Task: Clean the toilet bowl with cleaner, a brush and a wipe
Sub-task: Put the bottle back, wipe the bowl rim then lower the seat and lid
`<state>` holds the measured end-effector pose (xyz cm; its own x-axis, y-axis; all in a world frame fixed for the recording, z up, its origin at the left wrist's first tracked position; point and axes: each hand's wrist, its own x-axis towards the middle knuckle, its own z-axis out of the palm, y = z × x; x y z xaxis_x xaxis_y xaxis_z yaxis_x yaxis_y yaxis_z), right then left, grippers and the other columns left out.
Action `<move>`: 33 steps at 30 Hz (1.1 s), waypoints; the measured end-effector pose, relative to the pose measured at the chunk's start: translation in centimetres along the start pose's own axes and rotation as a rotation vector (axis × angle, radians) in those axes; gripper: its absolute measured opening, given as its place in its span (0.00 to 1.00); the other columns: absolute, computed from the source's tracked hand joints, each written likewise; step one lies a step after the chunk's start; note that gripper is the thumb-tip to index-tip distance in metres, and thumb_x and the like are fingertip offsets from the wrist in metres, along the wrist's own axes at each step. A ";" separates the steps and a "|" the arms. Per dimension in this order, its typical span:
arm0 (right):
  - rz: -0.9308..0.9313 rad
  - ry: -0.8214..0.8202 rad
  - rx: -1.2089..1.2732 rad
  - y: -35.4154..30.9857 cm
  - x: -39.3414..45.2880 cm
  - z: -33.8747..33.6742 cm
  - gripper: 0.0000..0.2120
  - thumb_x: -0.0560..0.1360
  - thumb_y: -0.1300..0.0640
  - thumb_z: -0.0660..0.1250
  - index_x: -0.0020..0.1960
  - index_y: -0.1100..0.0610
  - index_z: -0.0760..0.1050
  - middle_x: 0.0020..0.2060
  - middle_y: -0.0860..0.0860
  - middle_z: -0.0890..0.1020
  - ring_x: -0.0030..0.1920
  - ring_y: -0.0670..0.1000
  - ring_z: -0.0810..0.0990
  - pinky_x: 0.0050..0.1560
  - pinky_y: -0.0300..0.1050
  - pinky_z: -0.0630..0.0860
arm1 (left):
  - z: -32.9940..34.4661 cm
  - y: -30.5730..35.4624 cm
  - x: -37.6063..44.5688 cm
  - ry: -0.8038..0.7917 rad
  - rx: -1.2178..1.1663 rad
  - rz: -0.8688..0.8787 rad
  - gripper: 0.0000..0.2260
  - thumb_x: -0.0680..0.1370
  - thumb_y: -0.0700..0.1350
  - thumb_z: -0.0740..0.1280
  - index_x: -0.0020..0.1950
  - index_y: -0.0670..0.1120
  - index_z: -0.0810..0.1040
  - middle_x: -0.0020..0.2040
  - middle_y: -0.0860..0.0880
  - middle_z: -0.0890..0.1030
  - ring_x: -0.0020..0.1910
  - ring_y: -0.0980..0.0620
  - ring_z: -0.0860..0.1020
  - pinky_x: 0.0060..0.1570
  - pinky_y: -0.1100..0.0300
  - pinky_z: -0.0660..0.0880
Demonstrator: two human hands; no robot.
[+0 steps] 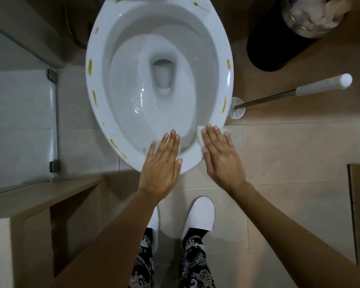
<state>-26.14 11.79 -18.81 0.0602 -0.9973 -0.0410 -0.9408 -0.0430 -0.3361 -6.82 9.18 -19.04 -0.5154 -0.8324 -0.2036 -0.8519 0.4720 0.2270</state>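
The white toilet bowl (230, 84) fills the upper middle of the head view, seat up, with water in the basin. Several yellow-brown stains (90, 67) dot its rim. My left hand (162, 165) is flat and holds nothing, fingers a little apart, over the front edge of the rim. My right hand (220, 156) lies flat on a white wipe (199, 145) and presses it onto the front right of the rim. The toilet brush (320, 86) stands in its white holder (236, 111) on the floor to the right of the bowl, its handle leaning right. No cleaner bottle is in view.
A black bin (279, 38) with a bag of white waste stands at the back right. A wooden shelf (40, 194) juts out at the left, close to the bowl. My feet in white slippers (200, 213) stand on the beige tiles in front.
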 end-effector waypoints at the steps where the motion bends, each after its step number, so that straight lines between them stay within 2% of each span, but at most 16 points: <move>1: -0.001 -0.007 0.023 -0.7 -0.7 0.3 0.23 0.82 0.56 0.52 0.75 0.61 0.62 0.74 0.56 0.64 0.76 0.53 0.58 0.76 0.51 0.52 | 0.0 0.0 0.0 -0.005 0.002 -0.003 0.25 0.82 0.50 0.44 0.77 0.40 0.52 0.78 0.44 0.55 0.76 0.49 0.53 0.73 0.49 0.51; 5: -0.027 -0.038 0.065 -1.6 -2.2 0.6 0.22 0.82 0.55 0.51 0.75 0.60 0.61 0.75 0.55 0.63 0.76 0.52 0.58 0.76 0.51 0.54 | -0.2 0.1 0.2 -0.021 0.003 -0.003 0.25 0.82 0.51 0.41 0.77 0.41 0.52 0.78 0.44 0.55 0.76 0.48 0.53 0.73 0.49 0.50; 8: -0.102 -0.056 0.005 -0.2 -1.1 0.0 0.22 0.82 0.54 0.51 0.74 0.60 0.63 0.73 0.55 0.65 0.75 0.52 0.60 0.75 0.50 0.55 | -0.1 0.0 0.2 -0.023 -0.005 -0.003 0.25 0.82 0.51 0.44 0.77 0.41 0.52 0.78 0.44 0.55 0.76 0.48 0.53 0.73 0.49 0.49; 13: -0.061 -0.045 -0.027 1.0 1.2 -0.6 0.23 0.83 0.53 0.49 0.75 0.60 0.62 0.74 0.55 0.65 0.75 0.52 0.60 0.76 0.48 0.51 | -0.1 0.0 0.1 -0.032 -0.020 -0.008 0.25 0.82 0.50 0.47 0.77 0.41 0.52 0.78 0.45 0.55 0.77 0.49 0.52 0.73 0.49 0.50; 18: -0.098 0.011 -0.043 1.5 0.7 -0.5 0.22 0.82 0.54 0.52 0.73 0.62 0.65 0.72 0.58 0.68 0.74 0.54 0.63 0.75 0.51 0.56 | -0.2 -0.1 0.1 -0.046 -0.025 -0.011 0.25 0.82 0.51 0.45 0.77 0.41 0.52 0.78 0.45 0.55 0.77 0.48 0.53 0.73 0.49 0.49; 24: -0.208 -0.127 -0.102 3.3 0.8 -1.3 0.24 0.82 0.54 0.49 0.77 0.59 0.58 0.76 0.54 0.60 0.76 0.50 0.56 0.76 0.52 0.52 | -0.5 0.2 0.0 -0.054 -0.050 -0.016 0.25 0.82 0.49 0.46 0.77 0.41 0.55 0.78 0.46 0.55 0.76 0.49 0.54 0.73 0.49 0.49; 28: -0.106 -0.113 -0.128 4.3 2.0 -1.7 0.24 0.82 0.53 0.48 0.78 0.56 0.55 0.77 0.51 0.57 0.77 0.47 0.52 0.76 0.53 0.47 | -0.6 1.2 1.3 -0.068 -0.089 0.019 0.26 0.82 0.51 0.43 0.77 0.40 0.54 0.78 0.44 0.55 0.76 0.49 0.54 0.73 0.51 0.46; 31: -0.028 -0.086 -0.085 5.0 3.5 -2.0 0.24 0.83 0.53 0.47 0.78 0.56 0.55 0.77 0.51 0.56 0.77 0.48 0.52 0.77 0.50 0.47 | -0.3 2.5 3.6 -0.076 -0.134 0.042 0.27 0.81 0.53 0.37 0.78 0.43 0.47 0.78 0.47 0.47 0.77 0.52 0.47 0.74 0.53 0.42; 33: -0.030 -0.089 -0.068 5.5 4.3 -2.2 0.24 0.83 0.54 0.47 0.77 0.58 0.55 0.77 0.52 0.56 0.77 0.49 0.52 0.77 0.50 0.50 | 0.0 2.9 4.7 -0.075 -0.148 0.039 0.26 0.81 0.53 0.38 0.78 0.44 0.45 0.78 0.48 0.46 0.77 0.53 0.45 0.74 0.53 0.42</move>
<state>-31.76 7.17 -18.74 0.1155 -0.9865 -0.1161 -0.9584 -0.0799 -0.2739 -11.65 6.63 -19.31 -0.5585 -0.7873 -0.2613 -0.8107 0.4512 0.3731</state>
